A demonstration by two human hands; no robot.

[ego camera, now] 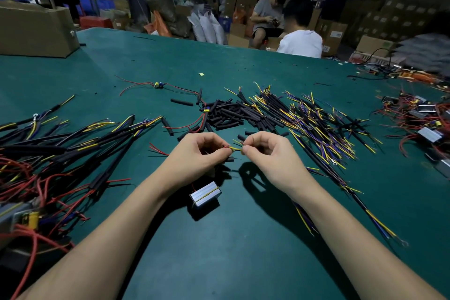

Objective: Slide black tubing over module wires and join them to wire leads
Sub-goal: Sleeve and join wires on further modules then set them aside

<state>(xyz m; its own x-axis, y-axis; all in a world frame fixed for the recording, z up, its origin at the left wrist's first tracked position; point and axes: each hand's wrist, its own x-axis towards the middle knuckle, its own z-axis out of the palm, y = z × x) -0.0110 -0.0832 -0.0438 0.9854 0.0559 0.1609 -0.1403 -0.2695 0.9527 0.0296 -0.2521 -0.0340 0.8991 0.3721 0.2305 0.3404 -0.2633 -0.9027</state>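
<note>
Hands meeting above the middle of the green bench (243, 238), both curled into pinches. Left hand (197, 153) is pinching one end of a short yellow wire (235, 149) between thumb and forefinger, with a red wire tip showing at the same pinch; right hand (267, 153) is pinching the other end, so the yellow wire is spanning the small gap between the fingertips. Whether the two conductors are already twisted together cannot be told. A short piece of black tubing (230, 159) is sitting just below the left fingertips, partly hidden. The silver module (205, 193) is lying on the bench beneath the left wrist, a yellow wire crossing its top face. A heap of cut black tubing (229, 114) is lying just beyond the hands, with a spread of yellow and blue wire leads (316, 124) to its right. Finished assemblies with red wires (48, 153) are crowding the left side, and further modules (426, 129) are lying at the far right. Bare bench surface is lying between the forearms and in front of the module, toward the near edge
</note>
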